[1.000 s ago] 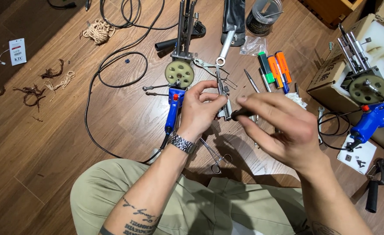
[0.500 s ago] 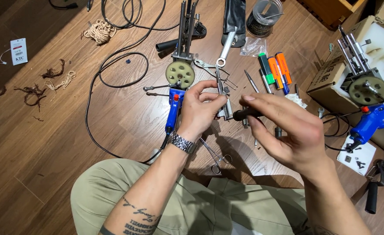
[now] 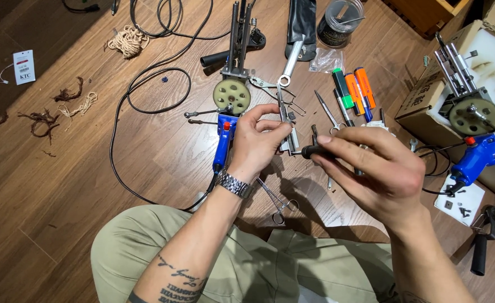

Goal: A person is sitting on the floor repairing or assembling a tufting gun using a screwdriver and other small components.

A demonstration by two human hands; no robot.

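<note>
- The left hand [image 3: 257,141] is closed on a small metal part [image 3: 288,134], thumb and fingers pinching it upright above the floor [image 3: 62,185].
- The right hand [image 3: 379,171] is closed on a dark-handled screwdriver [image 3: 317,150]; its handle end points at the metal part and sits just beside it.
- The two hands are close together, almost meeting at the part.
- A metal watch [image 3: 234,184] sits on the left wrist.
- Just below the left hand lies a pair of forceps [image 3: 278,199] on the floor.
- Just beyond the left hand lies a blue-handled tool [image 3: 224,134] with a pale gear wheel [image 3: 231,95], and a black cable [image 3: 146,95] loops away to that hand's outer side.
- Beyond both hands lie a wrench [image 3: 290,64], orange and green markers [image 3: 354,90] and a clear jar [image 3: 340,22].
- To the outer side of the right hand stands an open box [image 3: 421,104] holding a second blue tool [image 3: 480,157], near it a white card [image 3: 459,199] with small screws.
- Farther out on that side lie black-handled pliers [image 3: 483,238].
- Well away from the left hand lie a bundle of string [image 3: 127,40], brown scraps [image 3: 45,115] and a white tag [image 3: 24,66].
</note>
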